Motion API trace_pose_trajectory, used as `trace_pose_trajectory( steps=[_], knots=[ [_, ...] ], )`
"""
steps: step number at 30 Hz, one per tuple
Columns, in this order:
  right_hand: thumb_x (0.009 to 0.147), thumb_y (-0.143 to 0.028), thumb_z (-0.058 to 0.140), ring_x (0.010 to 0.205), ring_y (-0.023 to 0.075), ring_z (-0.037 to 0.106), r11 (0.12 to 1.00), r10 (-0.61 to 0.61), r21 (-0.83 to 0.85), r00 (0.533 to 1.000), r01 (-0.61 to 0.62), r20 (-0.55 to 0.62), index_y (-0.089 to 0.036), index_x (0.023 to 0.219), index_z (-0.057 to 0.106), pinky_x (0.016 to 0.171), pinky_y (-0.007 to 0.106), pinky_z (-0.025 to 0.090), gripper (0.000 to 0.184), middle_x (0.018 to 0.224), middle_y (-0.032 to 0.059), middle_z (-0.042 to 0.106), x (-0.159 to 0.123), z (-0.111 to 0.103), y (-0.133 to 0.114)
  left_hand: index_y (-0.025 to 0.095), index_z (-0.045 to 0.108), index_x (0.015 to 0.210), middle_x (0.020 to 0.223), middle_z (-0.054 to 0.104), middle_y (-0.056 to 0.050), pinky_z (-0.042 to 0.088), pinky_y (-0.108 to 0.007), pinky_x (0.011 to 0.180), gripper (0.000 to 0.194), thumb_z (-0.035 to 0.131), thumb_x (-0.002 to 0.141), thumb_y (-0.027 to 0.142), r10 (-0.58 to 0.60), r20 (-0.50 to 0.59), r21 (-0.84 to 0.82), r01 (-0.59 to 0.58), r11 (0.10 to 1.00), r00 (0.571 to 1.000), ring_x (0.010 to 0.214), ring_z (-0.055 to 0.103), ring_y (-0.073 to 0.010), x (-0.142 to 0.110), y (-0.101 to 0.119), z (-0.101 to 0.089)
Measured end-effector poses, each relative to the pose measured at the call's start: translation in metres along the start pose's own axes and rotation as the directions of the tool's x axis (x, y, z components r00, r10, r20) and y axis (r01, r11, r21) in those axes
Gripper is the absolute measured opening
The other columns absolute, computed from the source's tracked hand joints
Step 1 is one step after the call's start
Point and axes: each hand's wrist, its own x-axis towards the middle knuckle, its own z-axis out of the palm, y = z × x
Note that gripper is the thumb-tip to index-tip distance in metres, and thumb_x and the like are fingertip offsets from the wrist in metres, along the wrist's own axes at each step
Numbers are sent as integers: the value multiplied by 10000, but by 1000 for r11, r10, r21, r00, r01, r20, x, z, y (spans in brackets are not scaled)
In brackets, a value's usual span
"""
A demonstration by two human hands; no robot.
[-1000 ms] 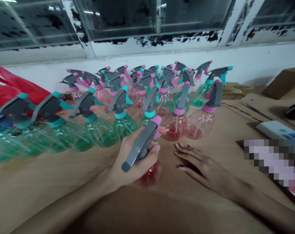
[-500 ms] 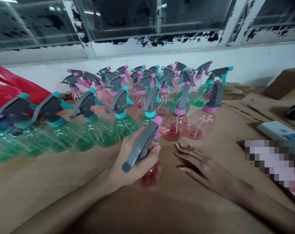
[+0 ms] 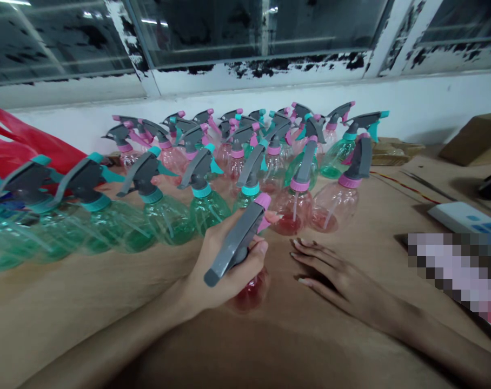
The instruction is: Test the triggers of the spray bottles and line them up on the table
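Note:
My left hand (image 3: 221, 259) is wrapped round the neck of a spray bottle (image 3: 251, 289) with a grey head, pink nozzle and reddish clear body. The bottle stands on the table, its neck hidden by my fingers. To its right, my right hand (image 3: 326, 270) lies on the tabletop with fingers stretched out, holding nothing. Just beyond the hands stand two pink spray bottles (image 3: 291, 210), one beside the other. A row of green spray bottles (image 3: 168, 219) with turquoise collars runs off to the left.
Several more pink and green spray bottles crowd toward the wall. A red plastic bag (image 3: 30, 143) lies at the left. On the right are a cardboard box (image 3: 475, 138), tweezers (image 3: 428, 185), a white box (image 3: 464, 219) and a blurred-out item (image 3: 456, 275).

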Motion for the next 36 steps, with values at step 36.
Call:
trace_pose_trajectory(
  steps=[36],
  knots=[
    [910,-346,470,1300,223,382,1000,-7,-2,1000,7,6,-216,1338,435,1058,460,357,448,1398,67,456,-1,1,1,254,547,995,592,457,55,450,-274,531,243,487,773,174,10,-2,-59,-10,998,1000,485,451,-135,-4,-1,-4]
  ],
)
